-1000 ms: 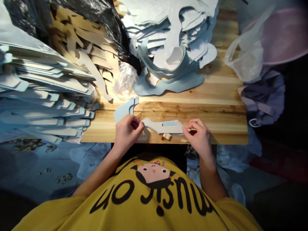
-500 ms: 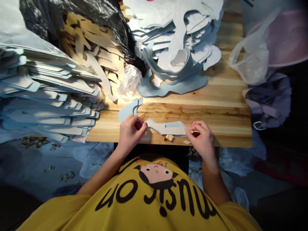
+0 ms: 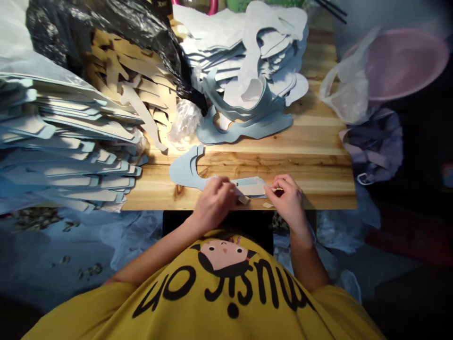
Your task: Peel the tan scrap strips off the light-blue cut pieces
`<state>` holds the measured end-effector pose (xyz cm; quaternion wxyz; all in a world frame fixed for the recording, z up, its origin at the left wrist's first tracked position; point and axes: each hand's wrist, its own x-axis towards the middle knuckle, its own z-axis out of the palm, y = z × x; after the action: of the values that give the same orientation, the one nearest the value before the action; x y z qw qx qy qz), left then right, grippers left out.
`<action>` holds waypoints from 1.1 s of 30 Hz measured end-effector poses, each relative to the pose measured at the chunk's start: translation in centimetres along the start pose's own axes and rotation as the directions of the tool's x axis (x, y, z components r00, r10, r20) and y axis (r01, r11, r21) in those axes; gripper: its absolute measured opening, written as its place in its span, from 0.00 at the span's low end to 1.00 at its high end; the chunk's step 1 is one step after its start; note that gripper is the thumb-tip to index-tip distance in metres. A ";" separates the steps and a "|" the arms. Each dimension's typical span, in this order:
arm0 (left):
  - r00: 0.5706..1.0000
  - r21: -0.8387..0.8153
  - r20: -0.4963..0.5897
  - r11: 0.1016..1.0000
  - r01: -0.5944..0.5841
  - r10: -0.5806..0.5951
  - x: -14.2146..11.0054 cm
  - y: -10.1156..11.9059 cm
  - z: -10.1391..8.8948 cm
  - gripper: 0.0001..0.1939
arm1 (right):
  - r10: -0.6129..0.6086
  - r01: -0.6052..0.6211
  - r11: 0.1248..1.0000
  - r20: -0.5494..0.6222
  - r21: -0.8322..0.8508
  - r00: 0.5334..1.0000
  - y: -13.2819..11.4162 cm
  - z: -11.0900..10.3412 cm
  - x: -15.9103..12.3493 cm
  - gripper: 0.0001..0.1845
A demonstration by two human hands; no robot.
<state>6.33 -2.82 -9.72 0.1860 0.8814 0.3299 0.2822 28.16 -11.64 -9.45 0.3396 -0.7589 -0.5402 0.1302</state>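
A flat light-blue cut-out piece (image 3: pixel 182 171) lies along the table's near edge, its curved end to the left. A white strip (image 3: pixel 253 189) with a slot lies over its right part. My right hand (image 3: pixel 289 197) pinches the right end of this strip, thumb against fingers. Over the middle of the strip, my left hand (image 3: pixel 215 203) is bent and smeared by motion; its fingertips are near a small beige tab (image 3: pixel 243 199), and whether they hold anything is unclear. Another beige scrap (image 3: pixel 268 205) lies by the edge, below my right hand.
Stacked blue-and-white cut pieces (image 3: pixel 71 156) fill the left side. Tan strips (image 3: pixel 141 71) spill from a black plastic bag (image 3: pixel 155 35). Behind my hands are white pieces (image 3: pixel 219 38) and curved blue ones (image 3: pixel 244 132). A pink basin (image 3: pixel 406 66) and a clear bag (image 3: pixel 348 92) stand right.
My left hand has moved right from the strip's left end to its middle, near the beige tab. My right hand keeps its pinch at the right end. The camera view has shifted slightly.
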 end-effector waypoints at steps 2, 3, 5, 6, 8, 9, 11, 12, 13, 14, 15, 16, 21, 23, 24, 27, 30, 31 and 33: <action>0.978 -0.124 0.121 0.980 -0.153 0.168 0.6 1.2 1.6 0.07 | 0.024 -0.026 0.996 0.027 0.088 0.999 0.4 -0.2 0.2 0.12; 0.968 -0.169 0.157 0.971 -0.170 0.197 1.0 1.5 2.3 0.07 | 0.038 -0.046 0.986 0.049 0.158 0.998 0.7 -0.4 0.3 0.12; 0.963 -0.216 0.193 0.965 -0.146 0.189 1.6 1.7 3.2 0.07 | 0.062 -0.091 0.943 0.102 0.321 0.993 1.3 -0.7 0.5 0.13; 0.963 -0.229 0.202 0.965 -0.128 0.176 1.8 1.6 3.5 0.06 | 0.073 -0.118 0.910 0.128 0.398 0.989 1.6 -0.9 0.6 0.14; 0.964 -0.247 0.208 0.963 -0.111 0.164 2.1 1.3 3.6 0.06 | 0.116 -0.187 0.836 0.167 0.516 0.979 2.1 -1.2 0.6 0.15; 0.965 -0.259 0.203 0.959 -0.112 0.167 2.1 1.2 3.6 0.06 | 0.155 -0.228 0.798 0.176 0.558 0.972 2.3 -1.3 0.5 0.15; 0.967 -0.286 0.189 0.951 -0.115 0.173 2.1 1.0 3.4 0.07 | 0.250 -0.314 0.715 0.191 0.625 0.949 2.6 -1.3 0.5 0.15; 0.969 -0.295 0.179 0.949 -0.114 0.173 2.1 1.0 3.3 0.07 | 0.294 -0.351 0.669 0.200 0.655 0.935 2.6 -1.4 0.5 0.15; 0.971 -0.299 0.168 0.947 -0.113 0.169 2.0 1.0 3.3 0.07 | 0.333 -0.380 0.620 0.209 0.686 0.920 2.7 -1.4 0.5 0.16; 0.973 -0.300 0.161 0.947 -0.114 0.168 2.0 1.1 3.3 0.08 | 0.368 -0.402 0.567 0.215 0.719 0.905 2.8 -1.5 0.5 0.16; 0.973 -0.298 0.157 0.948 -0.114 0.167 2.0 1.1 3.3 0.08 | 0.402 -0.415 0.512 0.217 0.752 0.889 2.9 -1.7 0.6 0.18; 0.974 -0.298 0.156 0.948 -0.113 0.166 2.0 1.1 3.3 0.08 | 0.434 -0.421 0.461 0.215 0.781 0.875 3.1 -1.9 0.7 0.19; 0.983 -0.357 0.166 0.934 -0.015 0.079 2.3 1.2 3.0 0.10 | 0.512 -0.305 0.351 0.091 0.885 0.854 4.1 -3.2 1.1 0.20; 0.987 -0.371 0.158 0.928 0.028 0.033 2.5 1.2 2.7 0.10 | 0.507 -0.234 0.372 0.014 0.898 0.862 4.0 -3.3 1.1 0.16; 0.987 -0.375 0.159 0.926 0.043 0.019 2.6 1.2 2.6 0.09 | 0.495 -0.219 0.409 -0.014 0.886 0.869 3.7 -3.2 1.1 0.12; 0.980 -0.390 0.200 0.917 0.089 -0.010 2.8 1.0 2.3 0.08 | 0.361 -0.238 0.646 -0.016 0.725 0.932 1.8 -2.0 0.7 0.03; 0.970 -0.417 0.238 0.898 0.143 -0.044 2.9 1.0 2.2 0.08 | 0.134 -0.114 0.889 -0.015 0.443 0.991 -0.7 -0.2 0.4 0.05; 0.969 -0.429 0.242 0.891 0.150 -0.047 2.9 1.0 2.2 0.08 | 0.059 -0.039 0.932 -0.044 0.360 0.997 -1.4 0.3 0.3 0.06; 0.968 -0.445 0.246 0.882 0.155 -0.046 2.9 1.1 2.2 0.09 | -0.066 0.091 0.970 -0.115 0.226 0.991 -2.3 1.3 0.4 0.06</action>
<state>10.01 -1.91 -9.72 0.4410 0.8201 0.2754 0.2391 25.92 -10.35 -8.80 0.4586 -0.6981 -0.5322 0.1378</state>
